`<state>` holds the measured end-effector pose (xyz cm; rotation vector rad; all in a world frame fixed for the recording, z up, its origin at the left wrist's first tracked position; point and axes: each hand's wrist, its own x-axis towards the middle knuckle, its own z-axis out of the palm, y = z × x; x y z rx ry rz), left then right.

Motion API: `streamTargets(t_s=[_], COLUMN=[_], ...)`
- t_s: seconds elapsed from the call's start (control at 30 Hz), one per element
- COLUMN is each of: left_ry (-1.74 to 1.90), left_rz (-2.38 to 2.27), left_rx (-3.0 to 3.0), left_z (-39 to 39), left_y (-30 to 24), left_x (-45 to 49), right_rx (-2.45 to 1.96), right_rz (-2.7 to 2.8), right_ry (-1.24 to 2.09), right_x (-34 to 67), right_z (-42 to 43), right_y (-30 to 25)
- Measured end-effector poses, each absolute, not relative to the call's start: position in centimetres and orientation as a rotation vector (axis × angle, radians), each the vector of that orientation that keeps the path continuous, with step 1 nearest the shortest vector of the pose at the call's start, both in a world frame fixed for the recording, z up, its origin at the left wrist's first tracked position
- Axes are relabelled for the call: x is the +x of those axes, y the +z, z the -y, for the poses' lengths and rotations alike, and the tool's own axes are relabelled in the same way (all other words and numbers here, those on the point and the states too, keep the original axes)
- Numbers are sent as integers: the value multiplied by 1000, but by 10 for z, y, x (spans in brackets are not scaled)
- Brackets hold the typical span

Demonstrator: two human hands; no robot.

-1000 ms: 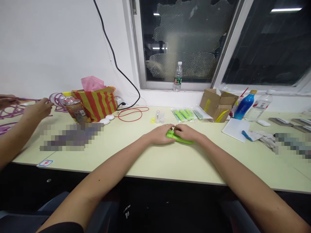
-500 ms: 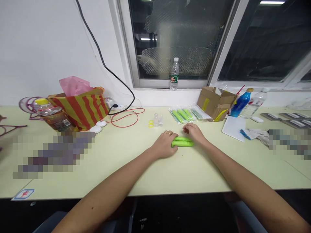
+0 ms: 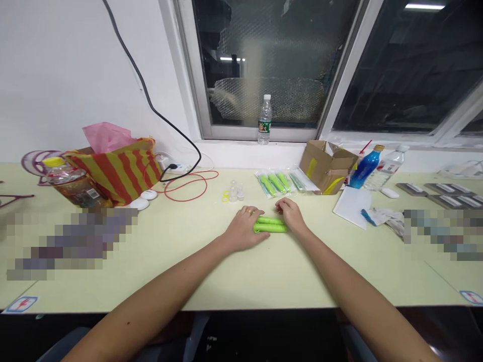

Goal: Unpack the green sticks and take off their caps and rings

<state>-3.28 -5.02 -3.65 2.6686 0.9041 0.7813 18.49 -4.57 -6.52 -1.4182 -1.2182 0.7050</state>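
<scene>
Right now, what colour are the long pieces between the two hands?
The long pieces are bright green, best seen in the head view.

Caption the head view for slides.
Left hand and right hand at opposite ends of a green tubular item on a table.

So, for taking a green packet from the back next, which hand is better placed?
Probably the right hand: its curled fingers are nearer to the green packets and appear off the green item, while the left hand is around that item's left end.
</scene>
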Motion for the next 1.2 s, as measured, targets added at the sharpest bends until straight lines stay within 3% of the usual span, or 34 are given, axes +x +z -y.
streamTargets(t_s=[0.23,0.37,0.67,0.97,1.2], left_ry=[1066,1015,680,623,455], left_rz=[-1113,-1188,-835,-701,-677], left_rx=[2473,2381,2702,2793,2808], left_z=[27,19,37,44,62], left_y=[-22,-28,-31,-29,-14], left_x=[-51,-58,-37,-38,-44], right_rx=[-1487,-1499,-1741,-1574,-1825], right_rz=[1129,1297,1449,1287,1552], right_ry=[627,520,404,687,195], right_x=[196,198,202,206,211], right_z=[43,34,3,21,44], right_y=[-69,-63,-60,-62,-33])
